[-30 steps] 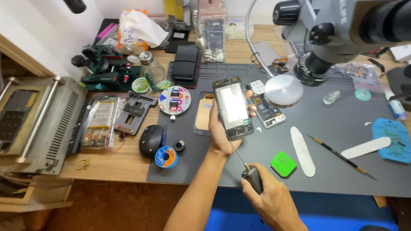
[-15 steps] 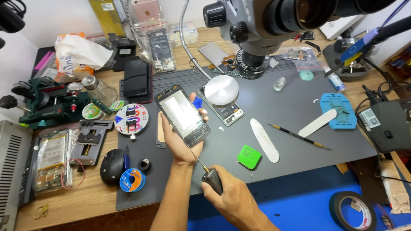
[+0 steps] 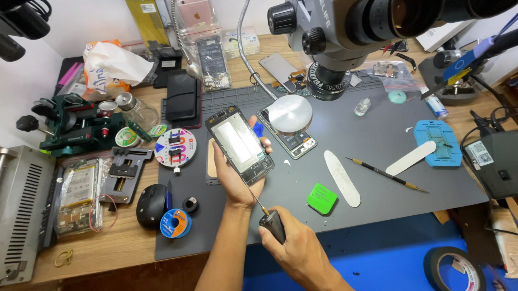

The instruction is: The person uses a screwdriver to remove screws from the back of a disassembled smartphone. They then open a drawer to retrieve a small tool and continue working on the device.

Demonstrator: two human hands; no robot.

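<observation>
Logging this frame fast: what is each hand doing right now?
Left hand: closed around an opened black-framed phone.
Right hand: closed on a black-handled thin screwdriver, tip at the phone.

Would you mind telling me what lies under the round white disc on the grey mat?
Under the white disc lies an opened phone on the grey mat; its lower part shows circuit parts. The disc covers its top end, so that cannot be seen.

View shifted rightward over the counter [image 3: 384, 167]: black tape roll [image 3: 455, 276] and grey station box [image 3: 502, 162] now in frame, metal case [image 3: 13, 211] pushed to the left edge. Left hand [image 3: 235, 173] with phone frame [image 3: 240, 143] moved slightly lower-left of the round lamp head [image 3: 289, 113]; right hand [image 3: 295, 250] keeps its grip on the screwdriver [image 3: 268, 217], tip at the frame's lower edge.
</observation>
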